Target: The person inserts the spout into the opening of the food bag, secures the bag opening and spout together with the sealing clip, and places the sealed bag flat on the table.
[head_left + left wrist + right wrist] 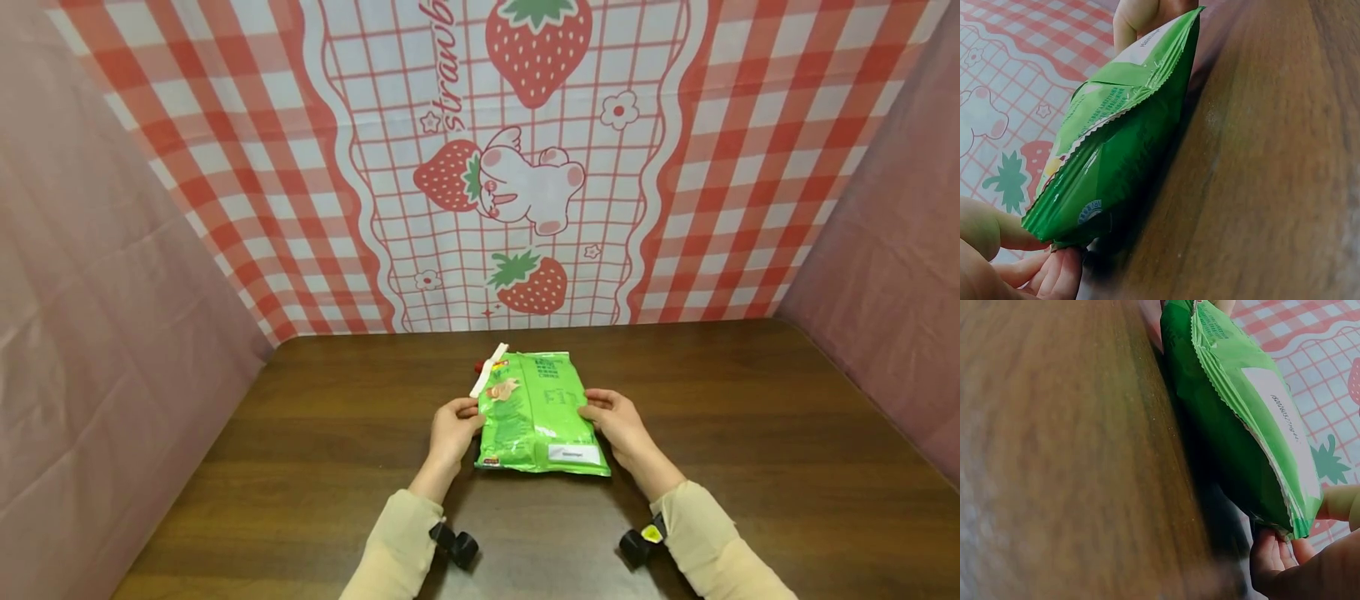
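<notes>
A green snack bag (536, 412) is on the brown table, its printed back with a lengthwise seam facing up. A white label (574, 454) sits near its front edge. My left hand (455, 429) pinches the bag's left side between thumb and fingers, and my right hand (615, 423) does the same at the right side. The left wrist view shows the bag's crimped front edge (1113, 119) and puffed underside; the left fingertips tuck under it. From the right wrist, the right fingers (1266, 556) also go beneath the bag (1229, 437). A white strip (489, 370), perhaps a clip, lies along its back-left corner.
Behind the strip a small red thing (478, 367) peeks out, mostly hidden. The wooden tabletop (337, 417) ends at a red-and-white checked strawberry cloth (517, 183) at the back. Pink cloths (112, 292) hang at both sides. Each wrist wears a black camera (455, 546).
</notes>
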Tool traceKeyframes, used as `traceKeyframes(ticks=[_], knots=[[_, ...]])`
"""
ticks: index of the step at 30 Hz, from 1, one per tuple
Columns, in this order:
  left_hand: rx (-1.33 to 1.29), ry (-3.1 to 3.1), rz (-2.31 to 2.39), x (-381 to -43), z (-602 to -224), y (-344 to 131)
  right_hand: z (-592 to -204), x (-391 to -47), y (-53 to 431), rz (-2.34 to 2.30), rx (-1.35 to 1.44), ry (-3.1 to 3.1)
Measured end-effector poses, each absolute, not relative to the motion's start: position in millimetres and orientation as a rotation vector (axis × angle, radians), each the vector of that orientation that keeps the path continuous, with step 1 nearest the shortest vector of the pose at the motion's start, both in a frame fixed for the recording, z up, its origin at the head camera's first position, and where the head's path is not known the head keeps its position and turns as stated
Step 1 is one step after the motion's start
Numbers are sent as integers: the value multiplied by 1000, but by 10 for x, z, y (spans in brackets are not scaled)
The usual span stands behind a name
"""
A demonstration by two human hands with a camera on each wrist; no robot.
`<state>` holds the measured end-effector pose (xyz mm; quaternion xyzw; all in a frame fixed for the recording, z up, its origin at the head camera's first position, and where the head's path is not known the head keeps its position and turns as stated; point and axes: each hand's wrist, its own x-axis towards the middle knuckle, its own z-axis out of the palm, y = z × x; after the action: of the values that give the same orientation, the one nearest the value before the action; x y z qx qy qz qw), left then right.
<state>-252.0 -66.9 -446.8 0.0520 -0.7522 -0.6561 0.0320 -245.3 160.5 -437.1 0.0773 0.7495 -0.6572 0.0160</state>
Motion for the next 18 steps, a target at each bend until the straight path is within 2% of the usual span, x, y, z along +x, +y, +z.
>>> traceKeyframes(ticks=[18], knots=[[193,-2352,-1938,-2506,-4501,-686,-4416,-2442,1634,-1936,192,2384]])
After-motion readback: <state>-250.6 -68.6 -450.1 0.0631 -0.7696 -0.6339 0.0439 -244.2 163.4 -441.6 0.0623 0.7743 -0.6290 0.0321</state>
